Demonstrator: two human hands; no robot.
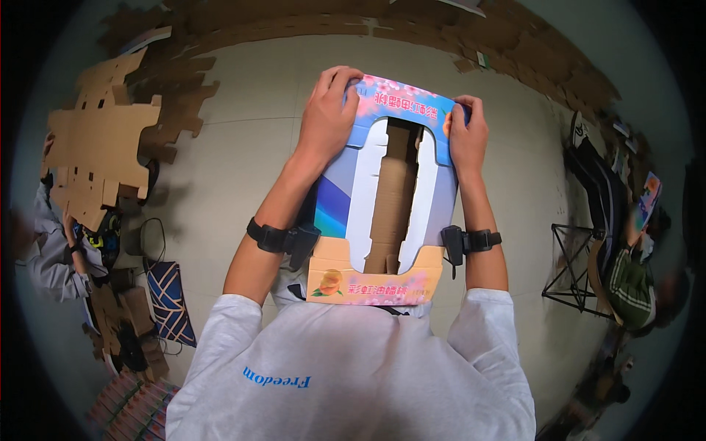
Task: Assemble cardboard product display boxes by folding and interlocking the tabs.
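A pale tiled floor (257, 158) spreads beneath everything, edged at the far side by a long run of brown cardboard (309, 37). On the left, a large flat cardboard sheet (110, 151) with notched edges and small holes reaches inward, well apart from the work; below it shows a co-worker's sleeve (55, 253). The wearer's white shirt (346, 367) fills the near side.

Between the forearms is the printed carton (370, 195), held up in front of the body with its near end overlapping the shirt; whether the two touch, I cannot tell. Its far panel is blue and pink with blossoms, its near panel peach-coloured with a picture of fruit. White flaps border a long opening, through which bare brown cardboard shows inside.

To the right stands a black wire frame (572, 264), beside a dark green garment with white stripes (634, 290). Left of the wearer is a navy bag (169, 301) patterned with pale lines, and below that lie stacked red-and-green packages (132, 408), their contents hidden.

The left grip (331, 110) is closed around the carton's far left corner; the right grip (468, 136) is curled around the far right corner. Black wristbands (482, 240) circle both forearms.
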